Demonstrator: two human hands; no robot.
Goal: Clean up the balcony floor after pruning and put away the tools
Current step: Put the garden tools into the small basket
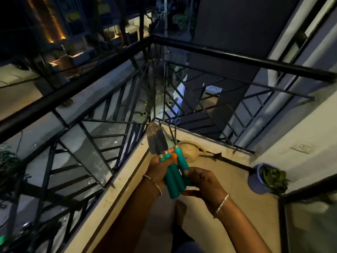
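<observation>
A bundle of garden tools [173, 179] is clasped between both hands, which are brought close together over the balcony floor [237, 216]. The upper handles are wrapped by the left hand [158, 170]; the lower ones are gripped from the other side by the right hand [202, 181]. Teal handles with orange collars and silver ferrules are seen. A dark, rust-stained trowel blade [156, 141] is shown, with thin black prongs just beside it. The long axis is run from the butt ends near the wrists up and away, tilted slightly left, toward the corner of the black railing [218, 53]. Beyond the bundle, a beige watering can [191, 151] is set in that corner. A blue bucket [256, 181] of green leaves is placed by the right wall.
</observation>
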